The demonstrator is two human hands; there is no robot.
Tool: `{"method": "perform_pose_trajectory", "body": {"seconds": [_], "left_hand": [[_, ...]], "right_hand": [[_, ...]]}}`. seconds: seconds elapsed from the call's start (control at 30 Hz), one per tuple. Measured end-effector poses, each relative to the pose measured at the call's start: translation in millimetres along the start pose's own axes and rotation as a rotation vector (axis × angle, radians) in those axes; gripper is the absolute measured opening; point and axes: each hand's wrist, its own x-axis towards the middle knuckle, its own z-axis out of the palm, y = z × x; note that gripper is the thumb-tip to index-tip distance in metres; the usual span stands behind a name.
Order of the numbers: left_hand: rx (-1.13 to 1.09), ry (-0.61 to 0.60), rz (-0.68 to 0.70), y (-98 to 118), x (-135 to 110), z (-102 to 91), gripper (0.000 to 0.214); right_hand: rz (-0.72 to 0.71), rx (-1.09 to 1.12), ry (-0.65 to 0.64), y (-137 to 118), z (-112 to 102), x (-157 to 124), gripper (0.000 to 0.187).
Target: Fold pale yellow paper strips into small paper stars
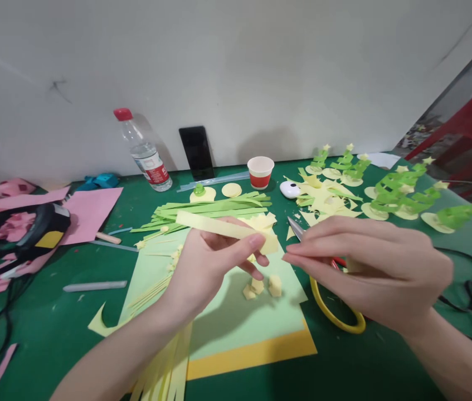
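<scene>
Nearest, at the bottom edge, a bundle of long pale yellow paper strips (pixel 173 356) lies on the green counter (pixel 52 345). Beside it is a light green paper sheet (pixel 223 334), and a dark yellow border (pixel 252 354) shows along its near edge. Three small folded paper pieces (pixel 275 285) rest on this sheet, close to each other. Above the sheet, the left hand (pixel 206 256) pinches a pale yellow paper strip (pixel 210 224) between the thumb and the fingers. The right hand (pixel 378 267) is near the right end of this strip, with its fingertips brought narrowly together. Scissors with a yellow handle (pixel 336 313) show under and beyond this hand; I cannot tell whether it holds them. At the left, a white stick (pixel 96 286) lies on the counter, and farther is pink paper (pixel 93 211). Behind the hands, green paper strips (pixel 214 207) lie in a pile, with yellow paper scraps (pixel 327 197) to their right. Green spiral paper trees with stars (pixel 407 186) stand at the far right. At the back are a plastic bottle (pixel 150 159), a leaning smartphone (pixel 196 153) and a red-and-white paper cup (pixel 260 174), before the pale wall (pixel 219 67)
</scene>
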Motion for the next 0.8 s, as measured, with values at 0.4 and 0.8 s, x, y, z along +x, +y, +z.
{"method": "perform_pose_trajectory", "body": {"seconds": [0.4,0.8], "left_hand": [[0.113,-0.094,-0.002,-4.3,0.9,-1.8,0.014],[0.575,-0.069,0.781,-14.3,-1.2,-3.8,0.031]], "right_hand": [[0.51,0.434,-0.378,-2.1,1.5,9.3,0.025],[1.105,1.001,-0.208,-3.6,3.4,6.5,0.016]]}}
